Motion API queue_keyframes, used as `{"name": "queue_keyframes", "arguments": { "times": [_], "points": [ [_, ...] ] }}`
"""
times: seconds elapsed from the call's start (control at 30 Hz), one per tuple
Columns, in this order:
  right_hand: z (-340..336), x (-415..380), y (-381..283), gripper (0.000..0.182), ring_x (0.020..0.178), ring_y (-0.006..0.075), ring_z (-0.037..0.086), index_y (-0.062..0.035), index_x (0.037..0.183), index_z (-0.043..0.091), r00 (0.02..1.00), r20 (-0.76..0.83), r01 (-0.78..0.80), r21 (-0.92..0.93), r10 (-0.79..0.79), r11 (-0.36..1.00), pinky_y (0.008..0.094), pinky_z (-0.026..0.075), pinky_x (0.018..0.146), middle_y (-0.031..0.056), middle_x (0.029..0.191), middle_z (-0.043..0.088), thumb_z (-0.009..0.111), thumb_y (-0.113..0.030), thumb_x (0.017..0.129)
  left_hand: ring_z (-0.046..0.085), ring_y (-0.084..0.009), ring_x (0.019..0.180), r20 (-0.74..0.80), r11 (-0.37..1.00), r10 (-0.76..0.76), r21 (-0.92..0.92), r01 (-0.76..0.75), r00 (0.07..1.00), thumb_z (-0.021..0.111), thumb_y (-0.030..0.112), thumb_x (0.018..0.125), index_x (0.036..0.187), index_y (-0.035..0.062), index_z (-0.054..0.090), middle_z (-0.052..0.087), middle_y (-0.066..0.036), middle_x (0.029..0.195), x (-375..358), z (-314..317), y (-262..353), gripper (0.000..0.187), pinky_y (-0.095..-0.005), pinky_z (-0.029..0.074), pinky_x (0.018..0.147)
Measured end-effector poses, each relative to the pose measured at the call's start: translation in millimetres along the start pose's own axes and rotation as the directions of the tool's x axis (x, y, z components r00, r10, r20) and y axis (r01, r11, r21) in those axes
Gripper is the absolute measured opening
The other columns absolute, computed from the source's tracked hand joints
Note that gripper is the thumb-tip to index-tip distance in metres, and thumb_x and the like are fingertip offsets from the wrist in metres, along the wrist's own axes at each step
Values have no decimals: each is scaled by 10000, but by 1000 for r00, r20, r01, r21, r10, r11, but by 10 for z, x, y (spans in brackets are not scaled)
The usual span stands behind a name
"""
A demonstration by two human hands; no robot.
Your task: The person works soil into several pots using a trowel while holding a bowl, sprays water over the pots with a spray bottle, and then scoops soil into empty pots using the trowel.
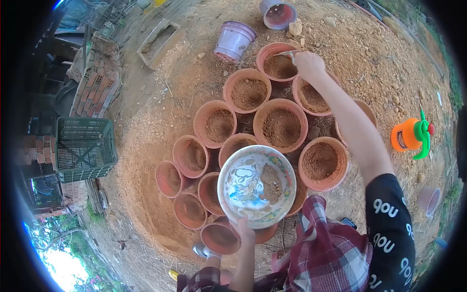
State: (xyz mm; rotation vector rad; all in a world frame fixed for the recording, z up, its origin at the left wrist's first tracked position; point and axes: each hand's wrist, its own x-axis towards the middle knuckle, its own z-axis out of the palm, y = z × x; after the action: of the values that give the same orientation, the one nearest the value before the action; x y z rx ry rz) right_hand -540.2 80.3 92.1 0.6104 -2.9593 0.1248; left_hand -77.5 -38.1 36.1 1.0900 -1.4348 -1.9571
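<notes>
My left hand (244, 232) grips the near rim of a white enamel-look basin (233, 197) with a floral pattern. Some brown soil (271, 184) lies in the basin's right side. My right hand (310, 64) reaches out to the farthest terracotta pot (261, 57), closed on the handle of a pale, spoon-like tool (291, 53). The tool's tip is over the soil (280, 66) inside that pot. Several more terracotta pots stand close together around the basin, many with soil in them; the basin and my right arm partly hide some.
A lilac pot (234, 41) lies tilted beyond the cluster, near another purple pot (266, 14). An orange-and-green spray bottle (407, 135) stands right. At left are a green plastic crate (87, 170) and stacked bricks (97, 85). A rectangular trough (154, 52) sits far left.
</notes>
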Motion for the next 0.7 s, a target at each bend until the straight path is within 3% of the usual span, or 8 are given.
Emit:
{"name": "queue_keyframes", "arguments": {
  "times": [0.1,0.17,0.23,0.3,0.4,0.53,0.6,0.7],
  "points": [
    [209,162,-16,214,835,274,649,-48,913,655,980,127,-164,109,150,980,388,525,698,147,890,656,473,-137,841,502,-236,1020,-4,992,-123,-37,123,992,468,161,675,1267,-29,322,469,-137,1141,-9,-55,-60,639,-327,428,852],
    [-266,187,-69,214,897,261,637,-35,946,653,957,291,5,2,-6,1000,385,518,720,143,960,649,561,-169,806,516,-223,989,-116,969,-239,-88,230,964,475,171,683,1248,-29,335,489,-131,1105,-60,165,170,616,-307,439,811],
    [-566,303,11,245,892,249,638,-33,882,665,919,391,65,-26,-50,998,385,512,717,119,927,661,675,-233,740,520,-223,983,-119,977,-211,-45,207,970,479,180,685,1234,-34,347,498,-128,1090,-99,223,235,605,-301,441,803],
    [-997,356,-24,304,865,241,641,-32,847,677,768,637,242,-195,-65,951,384,510,713,104,900,668,761,-252,654,525,-223,978,-113,982,-186,-6,187,976,483,189,687,1221,-39,359,508,-125,1075,-93,225,194,594,-295,442,796],
    [-1123,435,-4,324,843,229,643,-37,849,686,691,717,277,-147,-90,950,378,509,698,99,888,672,727,-314,686,532,-215,954,-24,980,-197,-10,197,980,476,204,696,1186,-48,389,520,-116,1055,-59,85,33,558,-290,448,772],
    [-671,143,-138,284,841,235,649,-49,880,689,764,630,281,-125,-143,951,372,521,687,79,889,676,650,-297,746,543,-208,914,-40,970,-227,-102,222,973,465,224,707,1164,-48,409,525,-108,1050,-4,61,22,535,-292,452,742],
    [-166,61,-187,241,814,240,658,-57,846,690,918,397,92,-161,-21,983,358,537,667,75,840,679,564,-258,805,556,-198,879,-67,954,-299,-52,296,952,470,235,703,1164,-43,409,540,-100,1016,1,46,63,542,-282,452,723],
    [26,-139,-151,180,787,252,664,-48,830,687,964,264,76,-115,-43,990,347,548,632,88,813,678,548,-153,787,556,-202,876,-147,968,-244,-98,232,958,472,236,703,1169,-41,408,543,-101,1006,-25,129,63,546,-285,450,728]
  ]
}}
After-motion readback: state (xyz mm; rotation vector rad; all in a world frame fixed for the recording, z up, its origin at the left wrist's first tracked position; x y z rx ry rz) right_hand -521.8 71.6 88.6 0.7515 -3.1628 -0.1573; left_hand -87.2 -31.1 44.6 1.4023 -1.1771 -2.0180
